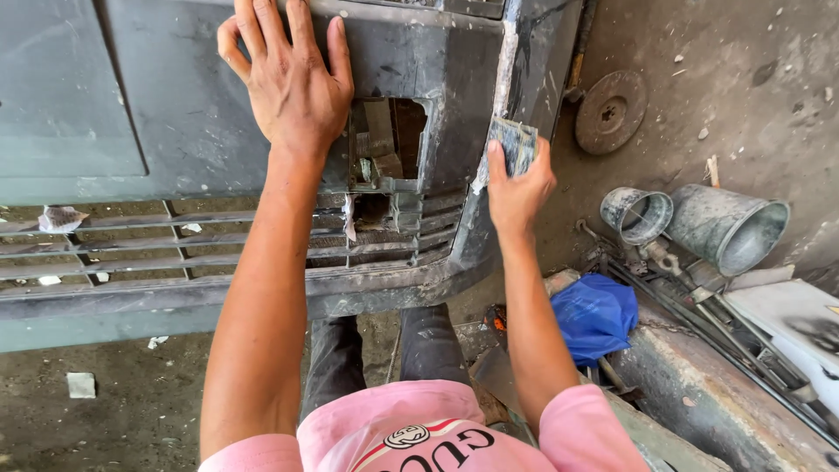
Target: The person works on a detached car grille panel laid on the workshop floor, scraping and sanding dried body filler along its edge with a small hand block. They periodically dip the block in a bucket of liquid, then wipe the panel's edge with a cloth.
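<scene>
Two bare arms reach away from a pink shirt (419, 433) at the near edge, with dark trouser legs (384, 354) below them on the dusty floor (114, 402). Just right of the legs lies a crumpled blue plastic bag (596, 315) on a rusty metal ledge (699, 398). Farther out, the right hand (517, 185) is closed around a folded pad of grey sandpaper (514, 142), pinching it between thumb and fingers and pressing it against the scuffed right corner of a dark grey vehicle bumper (192, 131). Slatted grille bars (131, 249) run across the bumper's lower part, and a ragged square hole (391, 144) gapes between the two hands. The left hand (293, 79) lies flat and spread on the bumper's upper face, just left of that hole, gripping nothing. Over to the right, well apart from the hands, two grey metal buckets (727, 225) lie tipped on their sides, and beyond them a round rusty disc (610, 111) rests on the ground.
</scene>
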